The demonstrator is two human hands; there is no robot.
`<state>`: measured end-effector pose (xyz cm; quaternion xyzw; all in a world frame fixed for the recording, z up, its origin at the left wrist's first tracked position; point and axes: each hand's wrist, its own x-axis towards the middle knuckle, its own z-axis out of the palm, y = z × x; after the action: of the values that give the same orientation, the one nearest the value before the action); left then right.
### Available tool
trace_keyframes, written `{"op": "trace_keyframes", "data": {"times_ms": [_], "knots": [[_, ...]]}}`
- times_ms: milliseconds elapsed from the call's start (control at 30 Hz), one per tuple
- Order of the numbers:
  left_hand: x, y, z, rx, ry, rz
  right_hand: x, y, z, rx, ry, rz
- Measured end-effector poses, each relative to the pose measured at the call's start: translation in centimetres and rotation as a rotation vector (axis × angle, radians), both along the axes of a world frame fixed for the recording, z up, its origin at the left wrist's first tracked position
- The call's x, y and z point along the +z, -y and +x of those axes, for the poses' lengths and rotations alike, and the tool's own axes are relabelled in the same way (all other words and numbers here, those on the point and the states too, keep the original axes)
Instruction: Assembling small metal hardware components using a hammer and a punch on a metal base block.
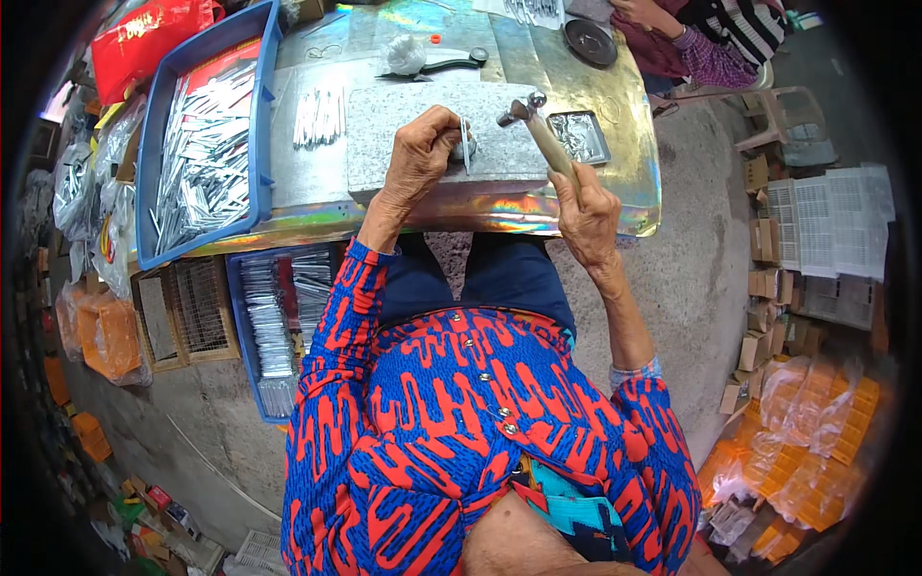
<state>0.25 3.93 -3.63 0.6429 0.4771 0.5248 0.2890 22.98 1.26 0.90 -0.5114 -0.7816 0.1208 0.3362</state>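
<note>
My left hand (420, 152) is closed on a thin silvery metal strip (465, 144), holding it over a grey block (384, 110) on the table. A small dark round piece beside the strip is partly hidden by the fingers. My right hand (589, 219) grips the wooden handle of a hammer (549, 144). The hammer's metal head is raised over the block's right part, to the right of the strip and apart from it. On the table left of the block lies a small row of similar metal strips (320, 117).
A blue crate (262, 144) full of metal strips stands at left. Right of the block sits a small metal tray (602, 144) with small parts. Behind the block lie a dark-handled tool (447, 65) and a clear plastic bundle (404, 56). Another person (711, 53) sits at far right.
</note>
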Motion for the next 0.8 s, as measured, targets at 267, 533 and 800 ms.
{"op": "trace_keyframes", "data": {"times_ms": [267, 533, 800], "knots": [[0.5, -0.2, -0.2, 0.024, 0.151, -0.088, -3.0, 1.3, -0.9, 0.005, -0.69, -0.721], [1.4, 0.4, -0.8, -0.019, 0.791, -0.353, -1.8, 0.7, -0.1, -0.061, -0.005, -0.251], [2.4, 1.7, -0.5, -0.125, 1.064, -0.495, 1.2, -2.1, -4.9, 0.149, -0.511, -0.374]]}}
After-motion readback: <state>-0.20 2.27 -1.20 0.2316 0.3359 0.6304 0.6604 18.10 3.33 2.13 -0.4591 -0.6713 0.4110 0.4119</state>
